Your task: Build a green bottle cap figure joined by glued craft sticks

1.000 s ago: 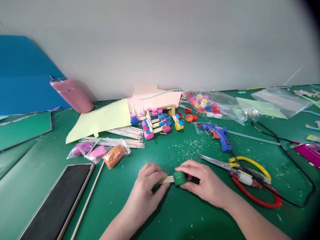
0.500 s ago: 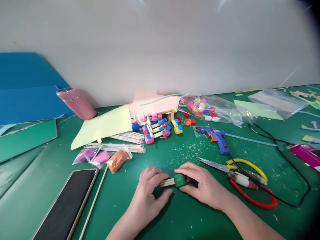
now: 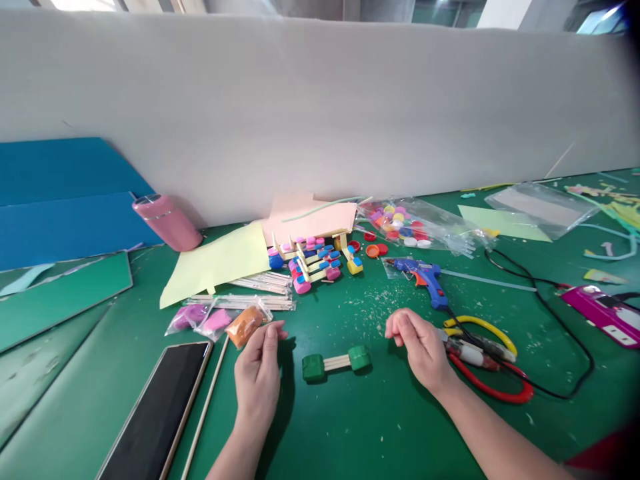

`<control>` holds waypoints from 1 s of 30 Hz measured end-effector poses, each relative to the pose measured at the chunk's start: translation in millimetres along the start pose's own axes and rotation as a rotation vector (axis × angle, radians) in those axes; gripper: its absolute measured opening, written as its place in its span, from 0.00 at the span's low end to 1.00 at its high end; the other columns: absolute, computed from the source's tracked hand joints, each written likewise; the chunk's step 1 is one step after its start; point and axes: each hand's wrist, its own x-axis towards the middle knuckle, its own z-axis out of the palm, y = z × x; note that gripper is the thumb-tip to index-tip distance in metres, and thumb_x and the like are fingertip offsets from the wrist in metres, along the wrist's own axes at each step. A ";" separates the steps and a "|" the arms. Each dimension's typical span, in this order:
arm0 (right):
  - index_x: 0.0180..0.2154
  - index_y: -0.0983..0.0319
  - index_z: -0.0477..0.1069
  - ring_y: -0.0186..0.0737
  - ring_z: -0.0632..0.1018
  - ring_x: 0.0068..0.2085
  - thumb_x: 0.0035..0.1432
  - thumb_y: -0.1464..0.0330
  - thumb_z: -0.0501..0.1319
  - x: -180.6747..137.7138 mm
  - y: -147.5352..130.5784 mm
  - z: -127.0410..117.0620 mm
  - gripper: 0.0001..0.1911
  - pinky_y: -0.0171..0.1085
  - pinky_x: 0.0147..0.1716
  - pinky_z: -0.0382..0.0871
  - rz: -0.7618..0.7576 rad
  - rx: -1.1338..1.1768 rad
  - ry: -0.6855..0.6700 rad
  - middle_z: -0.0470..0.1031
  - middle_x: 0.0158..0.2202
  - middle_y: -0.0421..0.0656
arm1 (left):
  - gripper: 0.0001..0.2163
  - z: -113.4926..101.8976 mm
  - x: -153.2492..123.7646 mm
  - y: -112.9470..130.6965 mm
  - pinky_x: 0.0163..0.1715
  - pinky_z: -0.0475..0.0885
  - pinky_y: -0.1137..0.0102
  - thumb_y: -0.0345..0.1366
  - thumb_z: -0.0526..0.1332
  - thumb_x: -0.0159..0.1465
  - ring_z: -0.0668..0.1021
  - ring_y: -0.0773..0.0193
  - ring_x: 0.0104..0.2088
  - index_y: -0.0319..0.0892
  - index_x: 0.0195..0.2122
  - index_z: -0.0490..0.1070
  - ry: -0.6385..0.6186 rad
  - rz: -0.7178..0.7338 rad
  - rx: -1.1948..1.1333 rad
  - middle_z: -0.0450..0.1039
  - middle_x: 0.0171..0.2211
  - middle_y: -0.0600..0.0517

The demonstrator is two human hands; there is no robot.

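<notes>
Closest to where I stand, a phone (image 3: 155, 413) lies at an angle on the green table (image 3: 345, 440), a thin stick (image 3: 206, 410) just beside it. The left hand (image 3: 257, 370) comes next, raised a little over the table, its fingers gathered together and the thumb laid along them. The right hand (image 3: 417, 347) is well apart from it, fingers loosely curled in and the thumb folded against them.

Between the two hands, touching neither, a dumbbell (image 3: 337, 363) lies on the table: short pale sticks joining two green lumps. The scissors (image 3: 473, 351), with a yellow and a red handle, lie partly behind the right hand and wrist.

Just past the left fingertips I see bagged clay (image 3: 244, 325) in orange, pink and purple, then wrapped sticks (image 3: 240, 302). Across from them, beyond the right hand, a blue glue gun (image 3: 423, 273) lies on its side.

Farther on sits a cluster of coloured models (image 3: 315, 263), with loose caps (image 3: 373, 251) near it. A yellow sheet (image 3: 220, 263) and a pink sheet (image 3: 310, 217) spread out behind, beside a clear bag (image 3: 400, 220) of more caps. A pink flask (image 3: 170, 227) leans by the white partition (image 3: 320, 120).
</notes>
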 end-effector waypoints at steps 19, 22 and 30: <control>0.20 0.58 0.50 0.32 0.58 0.20 0.62 0.68 0.46 -9.4 2.1 6.5 0.17 0.34 0.21 0.52 -0.106 -0.196 0.195 0.51 0.18 0.34 | 0.15 -1.3 1.2 6.1 0.25 0.64 0.72 0.41 0.51 0.62 0.68 0.66 0.24 0.43 0.19 0.61 -0.016 0.042 -0.019 0.64 0.20 0.55; 0.24 0.59 0.57 0.33 0.60 0.20 0.61 0.68 0.48 -8.9 2.1 7.6 0.13 0.34 0.21 0.55 -0.102 -0.212 0.156 0.55 0.19 0.34 | 0.14 -2.0 -0.6 12.0 0.25 0.66 0.72 0.41 0.51 0.62 0.71 0.65 0.26 0.42 0.23 0.65 -0.136 0.094 -0.005 0.67 0.22 0.54; 0.42 0.61 0.65 0.40 0.70 0.34 0.53 0.66 0.57 -6.4 -6.5 10.1 0.12 0.37 0.33 0.67 -0.189 -0.216 -0.102 0.67 0.33 0.43 | 0.16 3.8 -7.9 16.9 0.40 0.70 0.62 0.39 0.63 0.52 0.74 0.56 0.40 0.42 0.42 0.70 -0.470 0.323 0.074 0.72 0.38 0.46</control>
